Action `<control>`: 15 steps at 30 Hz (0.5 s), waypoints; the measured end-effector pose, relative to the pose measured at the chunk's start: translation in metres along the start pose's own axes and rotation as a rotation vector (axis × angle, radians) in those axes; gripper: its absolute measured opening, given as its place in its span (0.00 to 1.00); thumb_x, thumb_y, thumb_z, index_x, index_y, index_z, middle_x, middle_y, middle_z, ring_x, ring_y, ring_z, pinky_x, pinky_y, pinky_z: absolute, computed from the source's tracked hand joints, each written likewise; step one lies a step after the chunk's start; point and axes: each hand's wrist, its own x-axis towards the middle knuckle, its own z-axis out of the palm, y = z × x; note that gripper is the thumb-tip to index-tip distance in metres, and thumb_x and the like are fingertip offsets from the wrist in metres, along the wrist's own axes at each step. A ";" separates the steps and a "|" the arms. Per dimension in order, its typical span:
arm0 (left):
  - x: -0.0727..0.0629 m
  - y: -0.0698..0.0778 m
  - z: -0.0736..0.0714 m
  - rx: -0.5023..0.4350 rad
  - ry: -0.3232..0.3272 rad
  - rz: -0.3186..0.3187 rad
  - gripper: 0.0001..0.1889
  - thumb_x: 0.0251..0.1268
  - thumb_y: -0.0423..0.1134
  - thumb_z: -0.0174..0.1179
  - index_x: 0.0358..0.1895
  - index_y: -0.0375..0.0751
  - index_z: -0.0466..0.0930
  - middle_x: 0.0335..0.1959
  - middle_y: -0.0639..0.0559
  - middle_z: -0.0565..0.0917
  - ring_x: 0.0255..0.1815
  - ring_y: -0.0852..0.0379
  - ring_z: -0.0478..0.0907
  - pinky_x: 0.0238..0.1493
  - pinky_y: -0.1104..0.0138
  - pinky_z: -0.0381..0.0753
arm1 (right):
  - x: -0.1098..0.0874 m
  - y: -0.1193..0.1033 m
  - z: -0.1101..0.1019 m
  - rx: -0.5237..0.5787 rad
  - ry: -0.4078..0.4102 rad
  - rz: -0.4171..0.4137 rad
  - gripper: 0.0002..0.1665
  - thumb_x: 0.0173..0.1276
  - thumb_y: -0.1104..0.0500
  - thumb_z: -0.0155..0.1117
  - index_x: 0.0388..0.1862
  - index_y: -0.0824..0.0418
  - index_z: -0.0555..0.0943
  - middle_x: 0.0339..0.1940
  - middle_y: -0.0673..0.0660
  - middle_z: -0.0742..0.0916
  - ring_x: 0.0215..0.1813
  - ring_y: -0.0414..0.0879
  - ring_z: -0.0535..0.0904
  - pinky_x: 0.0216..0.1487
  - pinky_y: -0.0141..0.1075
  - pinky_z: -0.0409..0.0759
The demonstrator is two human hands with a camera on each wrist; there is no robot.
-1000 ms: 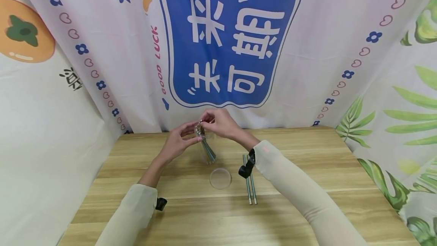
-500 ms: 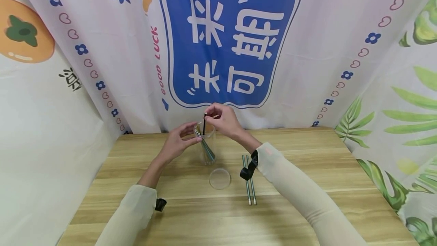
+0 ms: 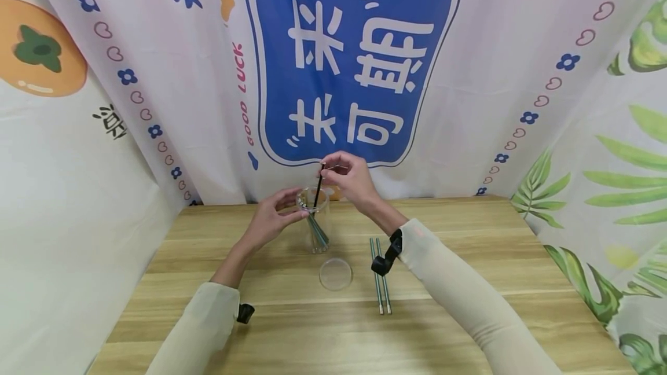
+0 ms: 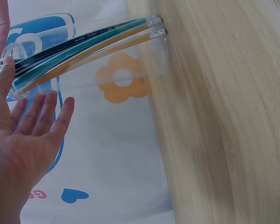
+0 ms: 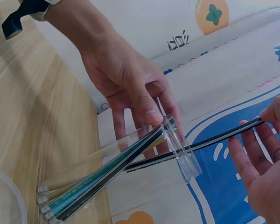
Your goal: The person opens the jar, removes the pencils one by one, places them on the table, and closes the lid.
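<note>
A clear jar stands on the wooden table holding several pencils that lean toward its rim. My left hand holds the jar at the rim, thumb on the near edge and fingers behind it; the right wrist view shows this left hand on the jar. My right hand pinches the top end of a black pencil, which is raised partly above the rim with its lower end still inside. In the right wrist view the black pencil runs from the jar's mouth to my right hand.
A round clear lid lies flat on the table in front of the jar. Two pencils lie side by side to its right, partly under my right forearm. Printed cloth walls close in the table at the back and both sides.
My right hand has risen and drawn the black pencil up out of the jar; a second ago it was down at the rim. The left hand and jar have stayed put.
</note>
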 end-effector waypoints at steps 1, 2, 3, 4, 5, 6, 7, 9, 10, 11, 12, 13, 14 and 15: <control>0.000 0.000 0.000 0.000 0.000 0.004 0.32 0.66 0.33 0.75 0.73 0.36 0.75 0.68 0.37 0.81 0.68 0.40 0.80 0.59 0.66 0.87 | 0.000 -0.001 -0.001 0.025 0.007 0.006 0.07 0.74 0.71 0.67 0.49 0.69 0.84 0.42 0.63 0.90 0.40 0.48 0.89 0.48 0.43 0.93; 0.000 -0.001 0.000 0.001 0.001 0.005 0.32 0.66 0.33 0.75 0.73 0.36 0.75 0.68 0.37 0.81 0.68 0.40 0.80 0.59 0.67 0.87 | 0.000 -0.001 -0.001 0.050 0.016 0.012 0.07 0.74 0.72 0.67 0.49 0.69 0.84 0.42 0.63 0.90 0.41 0.48 0.89 0.48 0.43 0.92; 0.000 -0.001 0.000 0.000 0.002 0.008 0.33 0.66 0.33 0.75 0.73 0.36 0.75 0.68 0.37 0.81 0.68 0.39 0.80 0.58 0.67 0.87 | 0.000 -0.002 -0.002 0.068 0.025 0.017 0.07 0.74 0.72 0.67 0.49 0.68 0.84 0.42 0.64 0.90 0.42 0.49 0.89 0.49 0.43 0.92; 0.000 -0.001 0.000 0.000 0.004 0.009 0.33 0.66 0.33 0.75 0.73 0.36 0.75 0.68 0.37 0.81 0.68 0.39 0.80 0.58 0.67 0.87 | 0.000 -0.003 -0.002 0.086 0.032 0.023 0.07 0.74 0.72 0.67 0.49 0.68 0.84 0.42 0.64 0.90 0.43 0.50 0.90 0.49 0.43 0.92; 0.000 -0.001 0.000 -0.001 0.005 0.009 0.33 0.66 0.33 0.75 0.73 0.36 0.75 0.68 0.37 0.81 0.68 0.39 0.80 0.58 0.67 0.88 | 0.000 -0.003 -0.003 0.105 0.040 0.030 0.07 0.74 0.72 0.67 0.49 0.67 0.84 0.43 0.65 0.90 0.45 0.51 0.90 0.50 0.43 0.92; 0.000 -0.001 0.001 -0.002 0.006 0.009 0.33 0.66 0.33 0.75 0.73 0.36 0.75 0.68 0.37 0.81 0.68 0.39 0.80 0.58 0.67 0.88 | 0.000 -0.004 -0.004 0.122 0.050 0.035 0.07 0.74 0.72 0.67 0.49 0.68 0.84 0.43 0.66 0.90 0.46 0.52 0.90 0.50 0.43 0.92; 0.000 -0.001 0.001 -0.002 0.006 0.009 0.33 0.66 0.33 0.75 0.73 0.36 0.75 0.68 0.37 0.81 0.68 0.39 0.80 0.58 0.67 0.88 | 0.000 -0.006 -0.004 0.135 0.060 0.041 0.07 0.74 0.72 0.67 0.49 0.69 0.84 0.44 0.67 0.90 0.47 0.53 0.90 0.50 0.43 0.92; 0.000 -0.001 0.001 -0.003 0.007 0.008 0.33 0.65 0.33 0.75 0.73 0.36 0.75 0.68 0.37 0.81 0.68 0.39 0.80 0.58 0.67 0.88 | 0.000 -0.008 -0.006 0.154 0.077 0.049 0.09 0.74 0.72 0.67 0.51 0.72 0.83 0.45 0.69 0.89 0.47 0.55 0.90 0.50 0.43 0.92; 0.000 -0.001 0.001 -0.003 0.007 0.007 0.33 0.65 0.33 0.75 0.73 0.36 0.75 0.68 0.37 0.81 0.68 0.39 0.80 0.58 0.67 0.87 | -0.001 -0.010 -0.007 0.164 0.086 0.052 0.11 0.74 0.72 0.67 0.52 0.74 0.82 0.46 0.70 0.88 0.48 0.56 0.90 0.51 0.43 0.92; 0.000 -0.001 0.001 -0.003 0.007 0.006 0.33 0.65 0.33 0.75 0.73 0.35 0.75 0.68 0.37 0.81 0.68 0.39 0.80 0.58 0.67 0.87 | -0.001 -0.011 -0.008 0.174 0.093 0.053 0.12 0.73 0.73 0.67 0.54 0.76 0.81 0.46 0.71 0.88 0.49 0.58 0.90 0.51 0.44 0.92; 0.000 -0.001 0.001 -0.004 0.006 0.005 0.33 0.65 0.33 0.75 0.73 0.35 0.75 0.68 0.37 0.81 0.68 0.39 0.80 0.58 0.67 0.87 | -0.001 -0.013 -0.008 0.185 0.101 0.057 0.14 0.73 0.73 0.67 0.55 0.77 0.80 0.46 0.71 0.88 0.49 0.58 0.90 0.51 0.44 0.92; 0.000 -0.001 0.001 -0.004 0.006 0.005 0.33 0.65 0.33 0.75 0.73 0.35 0.75 0.68 0.37 0.81 0.68 0.39 0.80 0.58 0.67 0.87 | -0.001 -0.014 -0.009 0.198 0.109 0.059 0.15 0.73 0.73 0.67 0.56 0.78 0.79 0.46 0.70 0.88 0.50 0.60 0.90 0.51 0.45 0.92; 0.000 -0.001 0.001 -0.004 0.006 0.003 0.34 0.65 0.33 0.75 0.73 0.36 0.75 0.68 0.37 0.81 0.68 0.39 0.80 0.58 0.67 0.87 | -0.001 -0.015 -0.010 0.214 0.118 0.061 0.15 0.73 0.74 0.67 0.56 0.78 0.79 0.46 0.69 0.88 0.51 0.62 0.89 0.52 0.45 0.92; 0.000 -0.001 0.000 -0.003 0.007 0.002 0.34 0.65 0.33 0.75 0.73 0.36 0.75 0.69 0.37 0.81 0.68 0.39 0.80 0.58 0.67 0.88 | 0.000 -0.017 -0.010 0.227 0.129 0.065 0.15 0.73 0.74 0.67 0.56 0.78 0.79 0.45 0.68 0.88 0.52 0.63 0.89 0.52 0.45 0.92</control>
